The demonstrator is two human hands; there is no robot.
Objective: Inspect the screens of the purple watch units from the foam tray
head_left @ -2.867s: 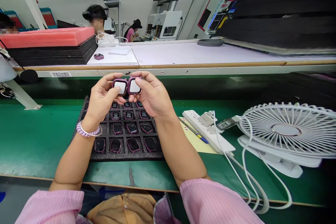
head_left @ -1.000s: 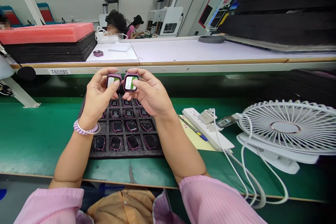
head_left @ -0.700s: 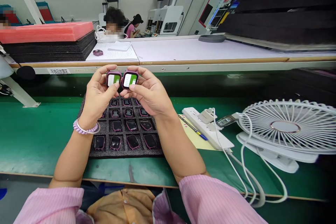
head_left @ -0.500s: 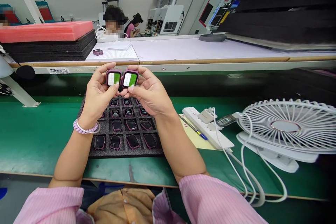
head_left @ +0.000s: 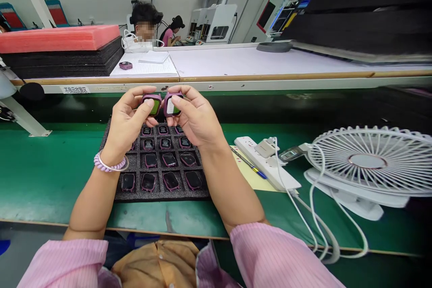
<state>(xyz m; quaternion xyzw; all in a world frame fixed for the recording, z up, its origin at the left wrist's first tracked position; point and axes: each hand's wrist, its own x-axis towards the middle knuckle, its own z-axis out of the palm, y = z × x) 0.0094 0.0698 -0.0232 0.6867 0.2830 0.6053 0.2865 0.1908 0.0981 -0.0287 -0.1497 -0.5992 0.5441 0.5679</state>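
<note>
head view: two hands raised just left of the frame's centre, their watches just beside each other
left hand: gripping one purple-cased watch, thumb on its green screen
right hand: gripping another purple-cased watch, thumb over its white-and-green screen
foam tray: below the hands, more watches in its compartments
white fan: right side of the frame
</note>
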